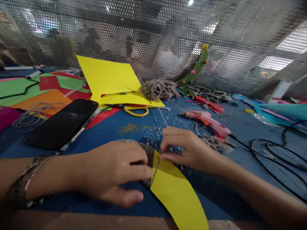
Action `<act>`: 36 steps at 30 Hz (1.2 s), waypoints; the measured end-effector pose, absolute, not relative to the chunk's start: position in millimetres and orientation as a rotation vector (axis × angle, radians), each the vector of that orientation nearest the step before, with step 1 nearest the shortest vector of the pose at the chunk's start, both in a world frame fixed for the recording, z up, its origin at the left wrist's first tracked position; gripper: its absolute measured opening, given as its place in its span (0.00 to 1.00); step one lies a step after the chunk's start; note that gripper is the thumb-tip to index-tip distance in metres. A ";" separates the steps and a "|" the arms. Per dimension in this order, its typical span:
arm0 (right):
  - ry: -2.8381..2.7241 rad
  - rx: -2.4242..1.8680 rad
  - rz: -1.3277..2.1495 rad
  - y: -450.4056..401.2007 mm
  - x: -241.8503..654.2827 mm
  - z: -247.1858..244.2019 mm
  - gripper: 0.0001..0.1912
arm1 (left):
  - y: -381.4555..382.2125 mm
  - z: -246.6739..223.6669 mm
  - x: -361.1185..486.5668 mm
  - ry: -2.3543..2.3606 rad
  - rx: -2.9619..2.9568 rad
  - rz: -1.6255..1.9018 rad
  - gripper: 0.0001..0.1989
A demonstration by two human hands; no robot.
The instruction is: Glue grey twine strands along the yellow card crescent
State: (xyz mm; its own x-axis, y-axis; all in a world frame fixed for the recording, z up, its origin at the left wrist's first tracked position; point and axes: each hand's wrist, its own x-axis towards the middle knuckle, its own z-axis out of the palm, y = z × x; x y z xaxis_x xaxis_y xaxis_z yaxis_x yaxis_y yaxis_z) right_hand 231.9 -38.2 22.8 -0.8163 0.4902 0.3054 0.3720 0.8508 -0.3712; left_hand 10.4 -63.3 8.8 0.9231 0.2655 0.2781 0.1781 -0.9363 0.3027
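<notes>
A curved strip of yellow card (178, 191) lies at the table's front edge, its far part wrapped in grey yarn (150, 155). My left hand (117, 171) rests over the wrapped part, fingers stretched forward and thumb apart, hiding much of it. My right hand (184, 148) pinches a grey yarn strand (155, 172) just above the card. From the wrapping's edge the strand runs up to my right fingertips, then on to a loose bundle of grey yarn (159, 89) behind.
A pink glue gun (211, 123) lies at right, its black cable (261, 150) coiled beyond. A black phone (63, 123), a pen (80, 129), yellow-handled scissors (136, 111) and coloured paper (48, 99) lie at left. A perforated metal screen (144, 38) stands behind.
</notes>
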 end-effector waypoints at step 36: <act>-2.620 -0.838 0.436 -25.3 232.6 7.0 0.08 | -63.9 10.9 2.5 0.173 3.087 0.382 0.19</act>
